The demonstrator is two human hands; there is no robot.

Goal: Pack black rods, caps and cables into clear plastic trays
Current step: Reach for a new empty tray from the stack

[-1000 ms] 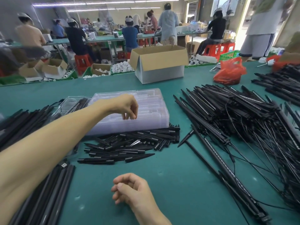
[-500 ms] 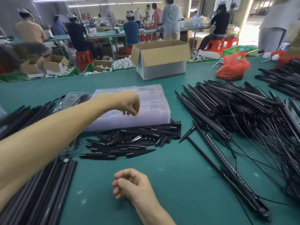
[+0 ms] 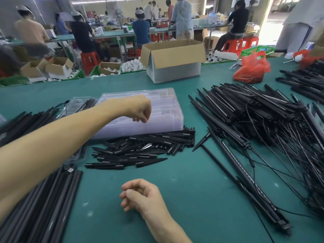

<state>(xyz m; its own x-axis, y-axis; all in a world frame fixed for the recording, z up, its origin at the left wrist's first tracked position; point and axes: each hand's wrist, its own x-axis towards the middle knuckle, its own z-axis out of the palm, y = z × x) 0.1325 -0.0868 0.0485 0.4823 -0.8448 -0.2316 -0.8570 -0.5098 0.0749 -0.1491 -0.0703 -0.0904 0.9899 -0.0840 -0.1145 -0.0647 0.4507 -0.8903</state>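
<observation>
The left hand is extended forward over the stack of clear plastic trays, knuckles up and fingers curled downward, with the fingertips at the top tray's surface; whether they pinch the tray cannot be determined. The right hand rests on the green table close to the viewer, fingers loosely curled and holding nothing. The tray stack lies flat at the centre of the table. A pile of short black pointed caps lies directly against the stack's near edge. A single clear tray with black parts in it sits just beside the stack on its left, partly hidden by the left forearm. A bundle of long black rods lies along the near-left part of the table, under the forearm. A large heap of black rods with cables occupies the right side, and one long rod extends from it toward the near-right edge. Beyond the trays stands an open cardboard box, with a red plastic bag to its right.
</observation>
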